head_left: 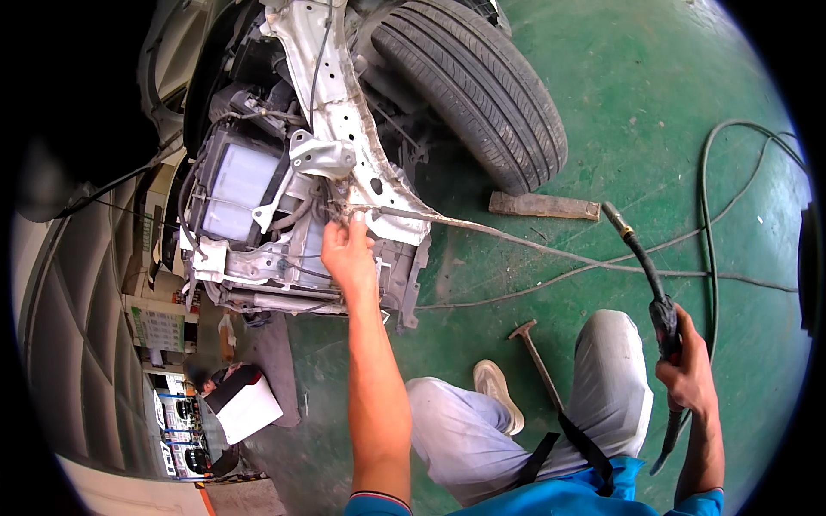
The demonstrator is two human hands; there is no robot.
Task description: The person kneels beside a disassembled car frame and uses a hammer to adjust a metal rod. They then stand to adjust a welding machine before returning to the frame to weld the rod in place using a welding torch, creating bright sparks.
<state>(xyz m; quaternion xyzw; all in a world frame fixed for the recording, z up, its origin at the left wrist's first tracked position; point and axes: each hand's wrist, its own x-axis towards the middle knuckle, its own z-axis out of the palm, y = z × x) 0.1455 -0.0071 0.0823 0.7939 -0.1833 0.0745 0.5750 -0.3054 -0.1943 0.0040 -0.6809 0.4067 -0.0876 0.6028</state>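
Observation:
My right hand (687,374) is wrapped round the black handle of a welding torch (662,318). The torch's neck and metal nozzle point up and away over the green floor, apart from the car. My left hand (348,258) reaches to the stripped front end of a car, its fingers curled in at the end of the pale metal frame rail (344,129). Its fingertips meet the rail close to a dark cable end; what they pinch, if anything, is too small to make out. A bracket (320,156) sticks out from the rail just beyond that hand.
A tyre (482,86) stands beside the rail, with a wooden block (545,206) at its foot. Cables (551,247) and a looped hose (707,198) cross the floor. A hammer (538,361) lies by my shoe (496,391). A white reservoir (241,191) sits in the engine bay.

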